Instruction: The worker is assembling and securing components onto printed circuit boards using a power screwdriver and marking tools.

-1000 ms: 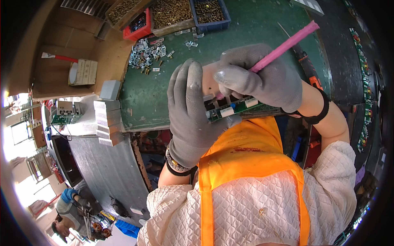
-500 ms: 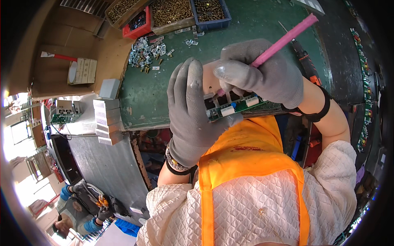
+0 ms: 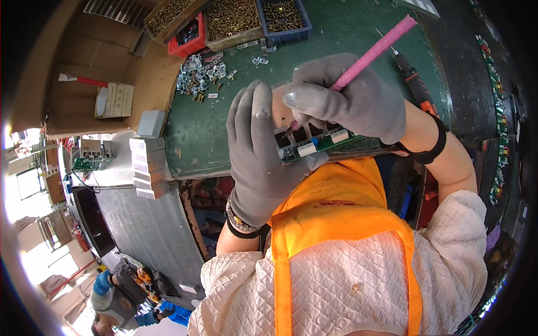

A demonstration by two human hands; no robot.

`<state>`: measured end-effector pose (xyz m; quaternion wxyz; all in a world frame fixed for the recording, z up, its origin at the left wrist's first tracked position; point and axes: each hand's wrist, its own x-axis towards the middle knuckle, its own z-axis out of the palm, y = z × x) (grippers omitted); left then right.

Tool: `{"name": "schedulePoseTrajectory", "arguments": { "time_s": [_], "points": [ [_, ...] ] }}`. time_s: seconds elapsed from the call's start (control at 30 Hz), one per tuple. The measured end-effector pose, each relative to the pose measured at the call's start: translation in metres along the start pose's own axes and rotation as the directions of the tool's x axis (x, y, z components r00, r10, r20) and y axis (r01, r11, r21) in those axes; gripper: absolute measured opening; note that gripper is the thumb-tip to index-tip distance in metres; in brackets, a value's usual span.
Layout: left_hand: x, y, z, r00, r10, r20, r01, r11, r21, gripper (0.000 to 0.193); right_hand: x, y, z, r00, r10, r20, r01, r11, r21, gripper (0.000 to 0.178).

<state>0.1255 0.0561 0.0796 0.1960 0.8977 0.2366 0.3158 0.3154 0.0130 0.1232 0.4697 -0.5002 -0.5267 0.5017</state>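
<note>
A green circuit board (image 3: 330, 143) lies at the near edge of the bench, carrying white blocks, dark parts and a small blue part. Along its left end rests my left hand (image 3: 255, 140), grey-gloved, with the thumb below the board and the fingers above, gripping it. My right hand (image 3: 347, 101), also gloved, is closed round a pink stick-shaped tool (image 3: 376, 50) that slants down to the left. Its dark tip reaches the board's left part, by the dark parts; the tip's exact kind cannot be made out. A tan surface (image 3: 281, 106) shows between the hands.
Boxes of brass screws (image 3: 232, 22) and a red bin (image 3: 189, 39) stand at the back. Nearby lies a pile of metal clips (image 3: 196, 75). A power screwdriver (image 3: 413, 81) lies right. Finned metal blocks (image 3: 148, 168) are stacked left. A co-worker (image 3: 120, 302) is lower left.
My right hand and the pink tool have shifted slightly left, and the tool's tip has moved up a little. My left hand is nearly still. The co-worker's hands have moved.
</note>
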Motion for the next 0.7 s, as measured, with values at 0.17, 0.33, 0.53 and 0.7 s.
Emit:
{"name": "schedulePoseTrajectory", "arguments": {
  "time_s": [0.17,0.33,0.53,0.7],
  "points": [
    [0.001,0.002,-0.001,1.000,0.002,-0.007,-0.002,1.000,-0.030,0.116,-0.001,-0.002,0.004,1.000,0.010,-0.014,-0.010,1.000,0.002,0.033],
    [-0.005,-0.007,0.003,1.000,-0.014,-0.007,0.012,0.986,-0.168,0.112,-0.012,-0.011,-0.010,0.997,0.032,-0.065,-0.023,0.990,0.136,0.036],
    [-0.013,-0.003,0.006,0.997,-0.070,0.017,0.072,0.974,-0.214,0.112,-0.021,-0.015,-0.026,0.989,0.078,-0.121,-0.093,0.988,-0.121,0.042],
    [-0.016,-0.001,0.004,0.986,-0.138,0.098,0.155,0.968,-0.199,0.113,-0.022,-0.010,-0.025,0.994,0.073,-0.082,-0.081,0.993,-0.087,0.031]
  ]
}}
